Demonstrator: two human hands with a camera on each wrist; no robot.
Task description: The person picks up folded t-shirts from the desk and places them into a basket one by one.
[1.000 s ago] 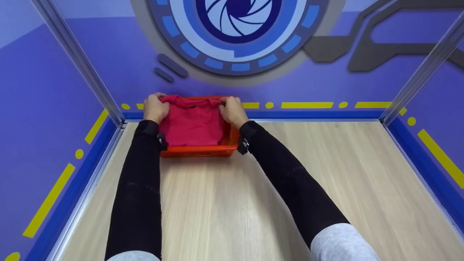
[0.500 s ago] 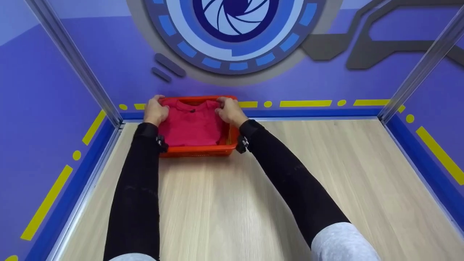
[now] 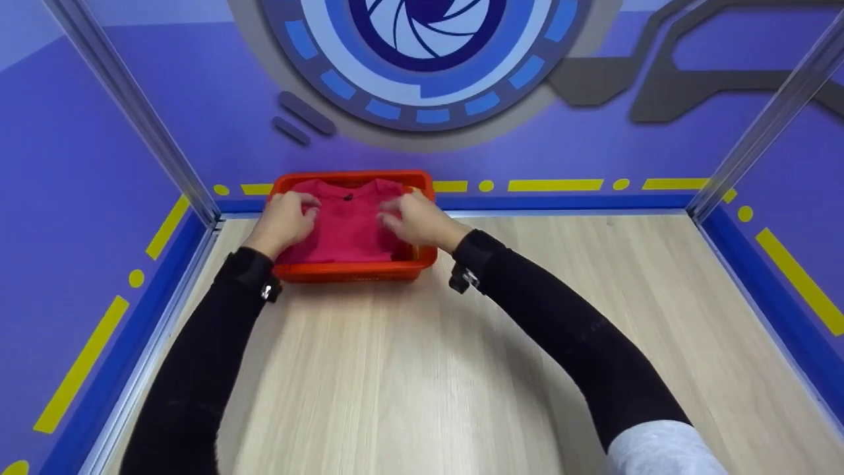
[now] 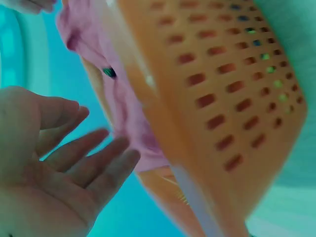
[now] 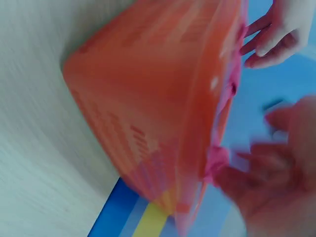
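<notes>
A folded red garment (image 3: 349, 224) lies in an orange slotted basket (image 3: 356, 270) at the back left of the wooden table. My left hand (image 3: 290, 218) is over the garment's left side, fingers straight and spread, holding nothing. In the left wrist view the left hand's (image 4: 74, 163) palm is open beside the garment (image 4: 123, 113) and the basket's wall (image 4: 222, 98). My right hand (image 3: 412, 221) is over the garment's right side, fingers loosely extended. The right wrist view is blurred, showing the right hand (image 5: 276, 182) open next to the basket (image 5: 148, 108).
The basket stands against the purple back wall (image 3: 527, 152), near the left metal post (image 3: 165, 152). The light wooden tabletop (image 3: 461, 369) stretches in front and to the right. Blue and yellow borders (image 3: 560, 198) run along the wall bases.
Both hands have let go of the garment's far corners and drawn back toward me. The garment now lies flat inside the basket.
</notes>
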